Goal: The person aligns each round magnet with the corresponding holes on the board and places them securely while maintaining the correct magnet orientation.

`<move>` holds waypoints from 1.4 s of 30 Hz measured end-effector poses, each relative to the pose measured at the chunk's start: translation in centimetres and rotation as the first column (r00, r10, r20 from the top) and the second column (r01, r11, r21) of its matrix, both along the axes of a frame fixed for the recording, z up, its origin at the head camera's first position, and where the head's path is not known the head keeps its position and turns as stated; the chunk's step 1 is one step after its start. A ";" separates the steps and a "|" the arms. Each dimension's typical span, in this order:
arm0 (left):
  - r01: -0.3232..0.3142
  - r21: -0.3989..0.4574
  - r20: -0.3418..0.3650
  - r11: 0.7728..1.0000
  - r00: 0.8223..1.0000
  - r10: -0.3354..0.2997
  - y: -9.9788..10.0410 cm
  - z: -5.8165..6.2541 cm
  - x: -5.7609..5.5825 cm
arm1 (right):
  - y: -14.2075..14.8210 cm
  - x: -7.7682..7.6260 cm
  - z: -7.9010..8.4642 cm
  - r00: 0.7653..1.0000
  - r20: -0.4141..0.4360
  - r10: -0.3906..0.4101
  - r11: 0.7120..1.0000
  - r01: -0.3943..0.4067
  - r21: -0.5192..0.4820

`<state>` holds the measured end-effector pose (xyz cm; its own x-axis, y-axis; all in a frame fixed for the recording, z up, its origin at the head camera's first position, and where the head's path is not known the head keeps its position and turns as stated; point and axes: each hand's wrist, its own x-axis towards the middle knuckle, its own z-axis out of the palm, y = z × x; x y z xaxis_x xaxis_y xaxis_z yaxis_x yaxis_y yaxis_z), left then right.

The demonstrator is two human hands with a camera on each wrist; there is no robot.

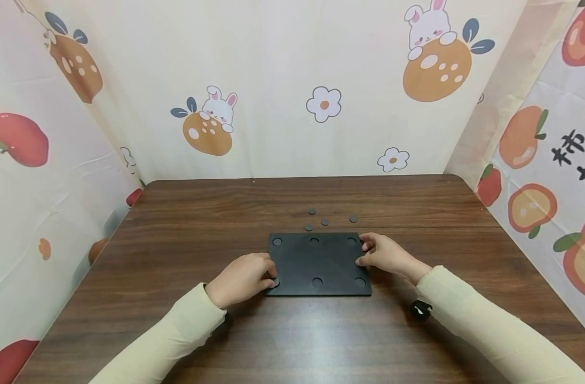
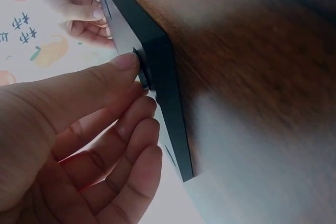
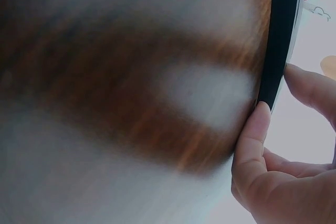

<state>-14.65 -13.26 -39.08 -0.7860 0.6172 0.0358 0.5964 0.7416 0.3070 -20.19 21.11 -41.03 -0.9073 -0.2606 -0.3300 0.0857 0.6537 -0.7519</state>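
A flat black rectangular board (image 1: 321,264) with several round recesses lies on the wooden table. At its front left corner, my left hand (image 1: 246,277) pinches a small dark disc (image 2: 143,72) between thumb and fingers, right at the round recess there. The left wrist view shows the disc tilted against the board's top surface, partly covered by the thumb. My right hand (image 1: 387,256) grips the board's right edge. In the right wrist view its thumb lies on the top face and a finger (image 3: 254,124) against the side edge.
Several small dark discs lie loose behind the board, among them one disc (image 1: 353,218) farther right and one (image 1: 309,228) close to the back edge. A small black object (image 1: 421,309) shows under the right sleeve. Printed curtains (image 1: 273,106) stand around the brown table (image 1: 201,213).
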 end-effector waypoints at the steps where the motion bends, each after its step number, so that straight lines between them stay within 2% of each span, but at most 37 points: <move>1: 0.000 -0.001 -0.003 1.000 1.000 0.000 0.0 0.0 0.0 | 0.0 0.0 0.0 1.000 0.000 0.001 1.000 -0.001 -0.001; 14: -0.012 -0.010 -0.031 1.000 0.999 0.012 0.1 -0.1 0.1 | 0.1 0.0 0.0 1.000 -0.001 0.021 1.000 -0.021 0.002; 27: -0.019 0.018 0.021 1.000 1.000 0.019 0.1 -0.2 -0.1 | 0.1 -0.1 0.0 1.000 -0.002 0.011 1.000 -0.011 0.002; 34: -0.080 0.067 0.065 0.995 0.995 0.075 0.4 0.3 -0.6 | 0.1 -0.1 -0.1 1.000 0.000 0.014 1.000 -0.014 -0.001; 42: -0.103 0.086 0.084 0.991 0.992 0.096 1.2 0.6 -1.6 | 0.1 0.0 0.0 1.000 -0.001 0.014 1.000 -0.014 -0.004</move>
<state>-16.24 -12.01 -38.45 -0.8459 0.5328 0.0228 0.4920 0.7632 0.4189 -20.24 21.20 -41.07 -0.9038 -0.2748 -0.3281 0.0758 0.6517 -0.7547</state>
